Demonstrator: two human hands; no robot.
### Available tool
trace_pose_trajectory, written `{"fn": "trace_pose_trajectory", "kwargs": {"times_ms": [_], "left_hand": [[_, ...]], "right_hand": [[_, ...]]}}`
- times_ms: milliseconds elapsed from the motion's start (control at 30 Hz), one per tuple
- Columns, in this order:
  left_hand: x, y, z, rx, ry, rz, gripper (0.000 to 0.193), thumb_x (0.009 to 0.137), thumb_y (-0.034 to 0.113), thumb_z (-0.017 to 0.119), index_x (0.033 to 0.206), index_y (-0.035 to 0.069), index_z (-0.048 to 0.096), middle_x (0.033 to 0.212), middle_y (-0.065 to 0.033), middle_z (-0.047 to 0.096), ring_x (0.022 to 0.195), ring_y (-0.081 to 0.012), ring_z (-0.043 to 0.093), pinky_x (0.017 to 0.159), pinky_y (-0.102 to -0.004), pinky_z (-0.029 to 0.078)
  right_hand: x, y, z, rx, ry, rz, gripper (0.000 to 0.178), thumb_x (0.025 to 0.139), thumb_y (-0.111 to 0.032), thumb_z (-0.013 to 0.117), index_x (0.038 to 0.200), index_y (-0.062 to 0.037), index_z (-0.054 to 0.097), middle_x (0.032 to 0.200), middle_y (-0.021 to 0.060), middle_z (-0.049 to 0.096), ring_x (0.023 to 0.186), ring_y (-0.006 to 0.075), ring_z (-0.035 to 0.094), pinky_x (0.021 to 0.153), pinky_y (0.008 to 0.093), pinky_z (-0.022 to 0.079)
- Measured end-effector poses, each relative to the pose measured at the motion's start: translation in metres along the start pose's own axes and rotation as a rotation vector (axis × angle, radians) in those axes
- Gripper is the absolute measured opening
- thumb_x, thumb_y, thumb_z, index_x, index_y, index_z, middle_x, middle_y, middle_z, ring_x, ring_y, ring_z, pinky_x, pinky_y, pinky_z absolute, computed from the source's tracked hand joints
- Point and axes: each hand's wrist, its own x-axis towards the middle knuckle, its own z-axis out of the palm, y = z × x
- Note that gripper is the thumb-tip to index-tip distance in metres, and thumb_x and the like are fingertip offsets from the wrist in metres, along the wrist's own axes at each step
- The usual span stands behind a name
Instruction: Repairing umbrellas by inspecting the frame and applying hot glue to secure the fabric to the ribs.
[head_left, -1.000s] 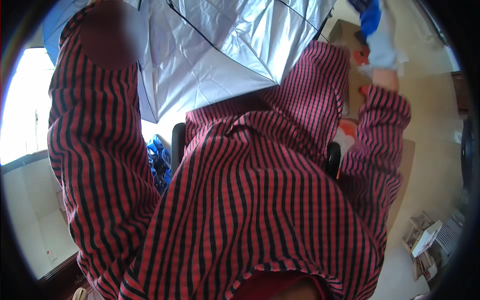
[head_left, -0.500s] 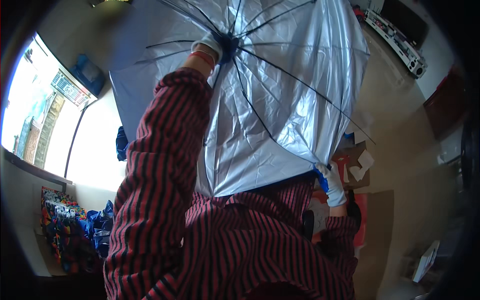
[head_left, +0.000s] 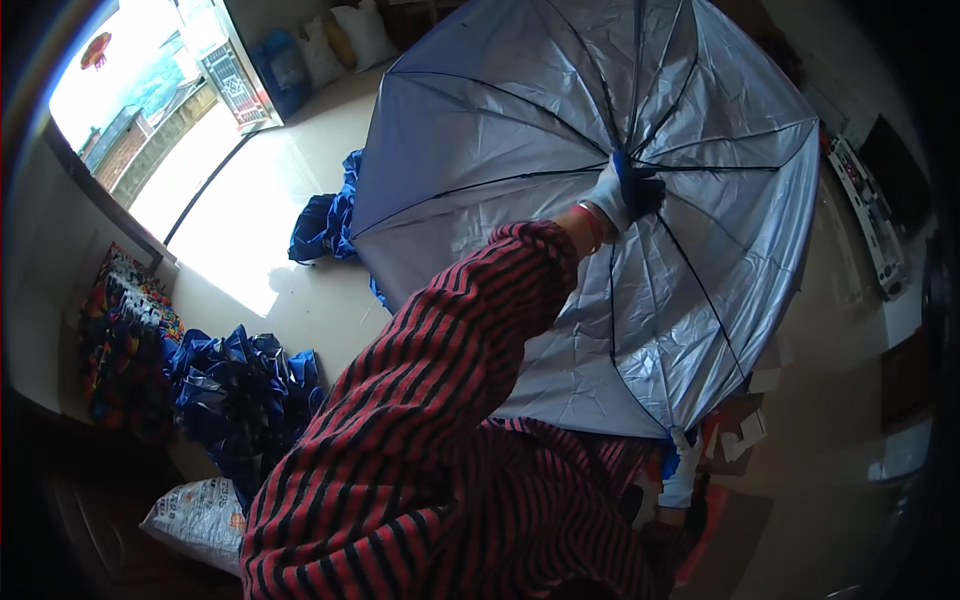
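An open umbrella (head_left: 480, 140) with a silver inner side and thin dark ribs spreads across the upper middle and right. My left hand (head_left: 620, 195), in a white and blue glove, is closed around the hub where the ribs meet. Down at the near rim, my right hand (head_left: 681, 470), gloved the same way, pinches the canopy's edge at a rib end. Part of the fingers of both hands is turned away or covered. Creases run through the canopy's fabric.
Crumpled blue fabric (head_left: 240, 390) lies at left, with another blue bundle (head_left: 325, 225) beyond it. A white sack (head_left: 200, 520) sits near left. Cardboard (head_left: 738, 430) is by my right hand; a white low cabinet (head_left: 865, 215) stands far right.
The left hand has moved right and a little nearer with the hub, and the canopy has spread wider. The right hand still grips the rim. The view has shifted, showing more floor at left.
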Motion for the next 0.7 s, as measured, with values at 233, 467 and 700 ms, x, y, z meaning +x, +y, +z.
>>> {"fn": "trace_pose_trajectory", "kwargs": {"times_ms": [233, 467, 700], "left_hand": [[-0.202, -0.143, 0.058, 1.708, -0.361, -0.073, 0.045, 0.089, 0.042, 0.058, 0.114, 0.004, 0.062, 0.089, -0.0091, 0.070, 0.079, -0.0266, 0.068, 0.072, -0.0366, 0.053], [-0.209, -0.229, 0.050, 1.973, -0.551, 0.188, 0.036, 0.086, 0.036, 0.057, 0.105, 0.005, 0.054, 0.088, -0.0145, 0.064, 0.066, -0.0316, 0.066, 0.055, -0.0423, 0.052], [-0.192, -0.229, 0.052, 2.004, -0.626, 0.226, 0.024, 0.087, 0.030, 0.055, 0.096, 0.009, 0.060, 0.087, -0.0123, 0.066, 0.075, -0.0304, 0.068, 0.059, -0.0416, 0.053]], "right_hand": [[0.008, -0.013, 0.005, 0.025, -0.186, 0.047, 0.048, 0.089, -0.023, 0.062, 0.128, 0.0032, 0.050, 0.117, 0.0109, 0.059, 0.102, 0.0199, 0.058, 0.091, 0.0327, 0.046], [0.014, -0.003, -0.013, -0.992, -0.189, -0.589, 0.031, 0.090, -0.014, 0.060, 0.119, -0.0043, 0.059, 0.109, 0.0174, 0.060, 0.096, 0.0273, 0.062, 0.083, 0.0379, 0.050], [-0.002, -0.015, 0.044, -0.207, 0.151, -0.210, 0.018, 0.090, -0.009, 0.063, 0.107, -0.0008, 0.065, 0.094, 0.0030, 0.066, 0.079, 0.0114, 0.061, 0.070, 0.0256, 0.049]]}}
